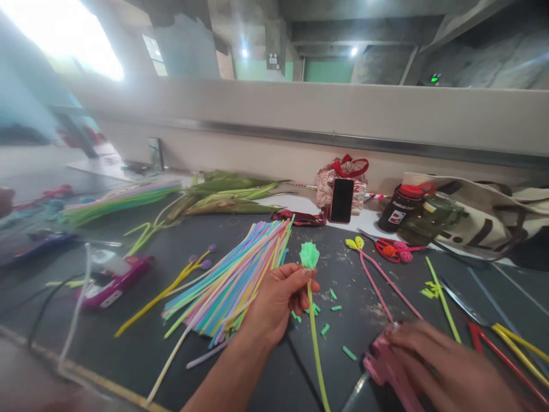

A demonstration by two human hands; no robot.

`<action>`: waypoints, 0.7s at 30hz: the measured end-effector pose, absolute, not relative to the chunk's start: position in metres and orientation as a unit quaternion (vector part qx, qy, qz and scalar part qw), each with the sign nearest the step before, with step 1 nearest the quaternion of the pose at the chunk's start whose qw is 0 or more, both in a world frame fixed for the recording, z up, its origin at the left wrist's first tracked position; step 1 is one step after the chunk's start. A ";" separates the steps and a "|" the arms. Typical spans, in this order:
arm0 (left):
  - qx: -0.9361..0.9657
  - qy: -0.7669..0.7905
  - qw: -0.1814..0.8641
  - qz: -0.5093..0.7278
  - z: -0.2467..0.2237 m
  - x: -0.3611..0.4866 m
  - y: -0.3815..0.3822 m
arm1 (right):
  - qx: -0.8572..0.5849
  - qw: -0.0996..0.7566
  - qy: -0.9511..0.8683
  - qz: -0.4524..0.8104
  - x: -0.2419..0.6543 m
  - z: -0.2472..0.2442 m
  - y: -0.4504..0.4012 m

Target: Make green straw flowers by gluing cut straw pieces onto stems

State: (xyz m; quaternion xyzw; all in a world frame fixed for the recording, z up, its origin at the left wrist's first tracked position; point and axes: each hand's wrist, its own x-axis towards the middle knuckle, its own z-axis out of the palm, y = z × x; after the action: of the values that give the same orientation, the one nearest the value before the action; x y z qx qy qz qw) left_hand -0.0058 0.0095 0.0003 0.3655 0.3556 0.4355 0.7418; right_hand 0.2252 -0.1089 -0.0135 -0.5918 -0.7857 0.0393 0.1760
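Note:
My left hand (278, 294) pinches a pipe-cleaner flower just under its head, thumb against fingers. The flower's fluffy mint-green head (309, 255) points up, and its yellow-green stem (315, 337) hangs down to the table's front. At the lower right, my right hand (446, 363), smeared by motion, is closed around a pink hot glue gun (381, 357). A clear glue stick (357, 392) shows at the gun's lower left. Short green snippets (325, 329) lie on the dark table between my hands. Behind the gun lie pink stems with a yellow top (355, 244).
Left of my hand lies a bundle of pastel pipe cleaners (240, 274). Large scissors (467, 303) and red-handled scissors (386, 249) are on the right. A phone (342, 200), a dark bottle (400, 209) and corn husks (223, 194) line the back. A purple-and-white device (114, 280) sits left.

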 end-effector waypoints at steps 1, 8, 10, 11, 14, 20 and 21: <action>0.366 0.359 0.741 0.433 0.000 -0.005 0.009 | -0.583 0.123 -0.800 0.072 0.216 -0.006 -0.100; 0.365 0.341 0.755 0.424 0.000 -0.007 0.010 | -0.583 -0.050 -0.811 0.022 0.173 -0.022 -0.060; 0.368 0.335 0.756 0.425 0.001 -0.008 0.009 | -0.571 -0.074 -0.818 0.001 0.167 -0.030 -0.057; 0.369 0.334 0.757 0.424 0.001 -0.008 0.009 | -0.567 -0.082 -0.819 -0.012 0.166 -0.032 -0.056; 0.356 0.329 0.769 0.418 0.002 -0.008 0.007 | -0.570 -0.059 -0.819 0.001 0.164 -0.028 -0.051; 0.320 0.319 0.794 0.408 0.005 -0.007 0.008 | -0.574 0.193 -0.743 0.285 0.168 0.023 -0.040; 0.317 0.320 0.795 0.406 0.005 -0.007 0.008 | -0.569 0.221 -0.732 0.302 0.168 0.033 -0.039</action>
State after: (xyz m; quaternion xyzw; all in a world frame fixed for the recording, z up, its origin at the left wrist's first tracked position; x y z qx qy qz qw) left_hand -0.0066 0.0079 0.0049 0.3172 0.3202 0.4062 0.7949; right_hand 0.1684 -0.0388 0.0327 -0.5689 -0.7323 0.3023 0.2206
